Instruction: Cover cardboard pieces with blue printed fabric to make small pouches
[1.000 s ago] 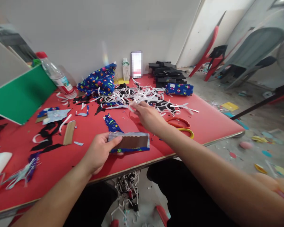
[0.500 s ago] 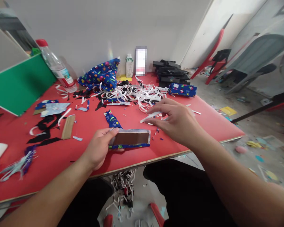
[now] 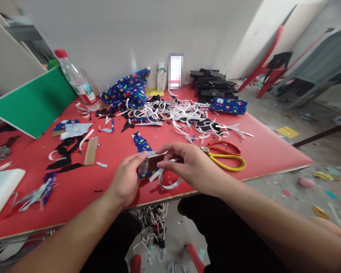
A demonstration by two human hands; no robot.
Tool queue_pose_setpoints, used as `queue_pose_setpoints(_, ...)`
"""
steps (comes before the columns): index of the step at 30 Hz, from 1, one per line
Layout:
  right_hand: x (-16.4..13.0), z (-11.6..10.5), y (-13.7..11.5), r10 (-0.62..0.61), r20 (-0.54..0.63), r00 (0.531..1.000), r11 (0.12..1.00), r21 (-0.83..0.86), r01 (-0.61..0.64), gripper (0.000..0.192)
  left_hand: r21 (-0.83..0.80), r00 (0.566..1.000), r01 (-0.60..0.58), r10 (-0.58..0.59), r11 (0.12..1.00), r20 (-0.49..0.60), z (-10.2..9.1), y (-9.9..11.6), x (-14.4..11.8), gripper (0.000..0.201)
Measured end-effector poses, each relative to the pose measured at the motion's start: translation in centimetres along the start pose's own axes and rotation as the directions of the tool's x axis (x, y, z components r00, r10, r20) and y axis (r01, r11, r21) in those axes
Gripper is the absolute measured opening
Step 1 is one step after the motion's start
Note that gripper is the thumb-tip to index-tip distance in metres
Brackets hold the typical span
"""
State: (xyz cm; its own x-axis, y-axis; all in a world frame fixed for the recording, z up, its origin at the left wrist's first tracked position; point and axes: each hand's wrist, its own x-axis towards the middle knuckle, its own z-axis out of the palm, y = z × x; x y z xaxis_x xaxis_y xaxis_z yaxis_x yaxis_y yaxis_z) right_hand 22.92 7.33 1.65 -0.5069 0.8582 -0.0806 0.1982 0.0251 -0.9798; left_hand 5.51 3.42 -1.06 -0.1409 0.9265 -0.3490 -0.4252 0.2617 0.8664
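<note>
At the red table's [image 3: 258,151] near edge, your left hand [image 3: 126,180] pinches the left end of a small brown card panel wrapped in blue printed fabric [image 3: 150,163], held just above the tabletop. Your right hand [image 3: 191,167] closes on its right end, with a curled white paper strip [image 3: 166,181] caught under the fingers. The step looks like applying that strip along the panel's edge; next comes lining it up and pressing it flat. Orange-and-yellow-handled scissors [image 3: 226,155] lie just right, white strip offcuts [image 3: 176,113] beyond.

Bare red table [image 3: 261,151] lies right of the scissors [image 3: 223,154]; paper strips [image 3: 182,113] clutter behind.
</note>
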Motion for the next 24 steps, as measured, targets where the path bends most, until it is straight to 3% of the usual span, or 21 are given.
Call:
queue_pose_setpoints(3,-0.1,0.0,-0.1,-0.05,0.066,0.997,0.995,-0.087,0.056,0.01,-0.006,1.0,0.006,-0.006,1.0,0.021,0.0,0.0,0.0,0.029)
queue_pose_setpoints(6,-0.3,-0.2,-0.2,-0.082,0.062,0.995,0.981,-0.171,0.092,0.007,0.002,0.999,-0.004,0.004,1.0,0.048,-0.1,0.1,0.0,0.029)
queue_pose_setpoints(15,1.1,0.2,1.5,0.065,-0.073,0.995,0.989,0.141,-0.054,0.019,0.062,0.995,-0.076,0.072,0.995,0.071,-0.4,-0.8,-0.1,0.029)
queue_pose_setpoints(24,1.1,0.7,1.0,0.087,-0.136,0.987,0.995,0.069,-0.078,0.014,0.046,0.988,-0.103,0.097,0.994,0.121,-0.1,-0.9,-0.2,0.027)
